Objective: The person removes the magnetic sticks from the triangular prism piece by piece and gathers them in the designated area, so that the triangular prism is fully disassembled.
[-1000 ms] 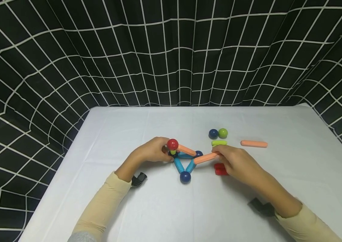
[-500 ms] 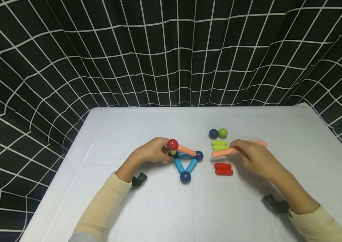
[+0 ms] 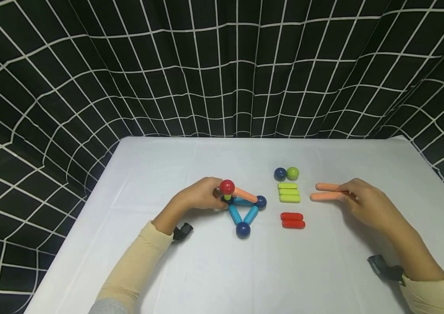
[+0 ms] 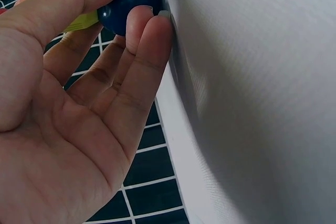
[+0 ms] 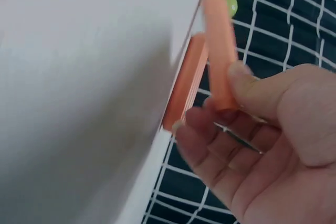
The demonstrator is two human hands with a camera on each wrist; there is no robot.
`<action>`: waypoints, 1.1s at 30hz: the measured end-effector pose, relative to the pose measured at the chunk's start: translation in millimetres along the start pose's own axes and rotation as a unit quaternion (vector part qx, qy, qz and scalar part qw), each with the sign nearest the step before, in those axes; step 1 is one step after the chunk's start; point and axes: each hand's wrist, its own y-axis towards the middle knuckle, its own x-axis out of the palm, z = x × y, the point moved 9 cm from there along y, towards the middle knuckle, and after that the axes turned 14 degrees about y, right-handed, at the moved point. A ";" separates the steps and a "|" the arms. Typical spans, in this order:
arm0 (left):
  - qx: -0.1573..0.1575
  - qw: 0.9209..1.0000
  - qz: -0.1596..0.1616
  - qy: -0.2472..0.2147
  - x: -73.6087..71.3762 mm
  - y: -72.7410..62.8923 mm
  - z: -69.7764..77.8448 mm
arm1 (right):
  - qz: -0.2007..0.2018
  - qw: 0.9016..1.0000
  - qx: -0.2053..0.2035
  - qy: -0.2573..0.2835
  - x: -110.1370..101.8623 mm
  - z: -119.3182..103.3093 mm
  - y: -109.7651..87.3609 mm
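Note:
My left hand [image 3: 202, 194] grips a dark blue ball [image 4: 128, 6] at the left corner of a triangle of blue sticks [image 3: 235, 214]. Dark blue balls form the other corners, one at the front [image 3: 243, 230] and one at the right [image 3: 261, 202]. Above the gripped ball, a lime stick [image 4: 83, 21] carries a red ball [image 3: 227, 187]. From there an orange stick [image 3: 245, 195] slopes down to the right corner. Over on the right, my right hand [image 3: 371, 207] pinches a second orange stick [image 5: 218, 45] between thumb and fingers, beside another orange stick [image 5: 186, 87] on the table.
Between the hands lie several lime sticks [image 3: 289, 192] in a row and two red sticks [image 3: 292, 220]. Behind them a dark blue ball [image 3: 280, 174] and a lime ball [image 3: 292, 173] sit side by side. A black gridded curtain [image 3: 237, 69] borders the white table [image 3: 253, 274].
My right hand has carried its orange stick away from the triangle, rightward to beside the other loose orange stick. My left hand keeps its grip on the corner ball.

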 end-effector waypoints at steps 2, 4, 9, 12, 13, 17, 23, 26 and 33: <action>-0.002 1.000 -0.001 0.001 -0.3 -0.1 -0.3 | 0.005 1.000 -0.004 -0.022 -3.4 5.7 -0.3; -0.001 1.000 -0.002 0.001 -0.4 -0.1 -0.2 | 0.009 0.999 -0.009 -0.044 -6.3 8.9 -0.4; 0.003 1.000 -0.002 0.000 0.2 0.0 -0.1 | 0.008 0.997 -0.008 -0.079 -8.9 12.3 0.3; 0.003 1.000 0.000 -0.001 0.1 -0.4 -0.2 | 0.000 0.997 -0.002 -0.079 -8.1 13.8 1.6; 0.004 1.000 0.000 -0.001 0.1 -0.4 -0.3 | -0.003 0.997 0.002 -0.078 -7.7 14.5 2.1; 0.007 1.000 0.002 0.000 -0.3 -0.5 0.1 | -0.018 0.997 0.020 -0.076 -6.6 17.6 4.1; 0.016 1.000 0.011 0.007 -0.7 0.0 0.7 | -0.021 0.996 0.025 -0.082 -6.1 15.8 7.4; 0.016 1.000 0.015 0.007 -0.7 0.1 0.8 | -0.025 0.997 0.027 -0.075 -4.5 14.7 8.7; 0.019 1.000 0.009 0.013 0.2 -1.2 2.0 | -0.015 0.997 0.016 -0.076 -3.0 10.2 11.0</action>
